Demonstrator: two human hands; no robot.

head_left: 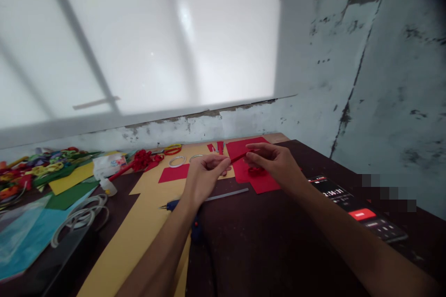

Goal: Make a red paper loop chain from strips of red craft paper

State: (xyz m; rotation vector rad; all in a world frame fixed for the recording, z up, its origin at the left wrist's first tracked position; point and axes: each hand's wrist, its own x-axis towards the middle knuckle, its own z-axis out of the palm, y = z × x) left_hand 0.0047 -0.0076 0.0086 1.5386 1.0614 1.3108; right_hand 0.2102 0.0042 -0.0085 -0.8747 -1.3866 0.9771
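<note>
A thin red strip [239, 157] is stretched between my two hands, above the far part of the table. My left hand [205, 177] pinches its left end between thumb and fingers. At the other end, my right hand [273, 161] has thumb and fingertips closed on the strip. Beneath and behind my right hand lie red sheets [266, 184], with a small red looped piece [257, 171] on them. A blue glue gun [196, 231] rests under my left wrist, partly hidden by it. The grey glue stick [228, 194] lies just in front of the hands.
Tan paper [121, 236] covers the table's left middle, bearing a red rectangle [172, 174] and a silvery ring [177, 161]. Leftward are a red ruffled flower [141, 160], small bottle [108, 187], coiled cable [81, 216] and black box [69, 260]. A phone [358, 209] lies right.
</note>
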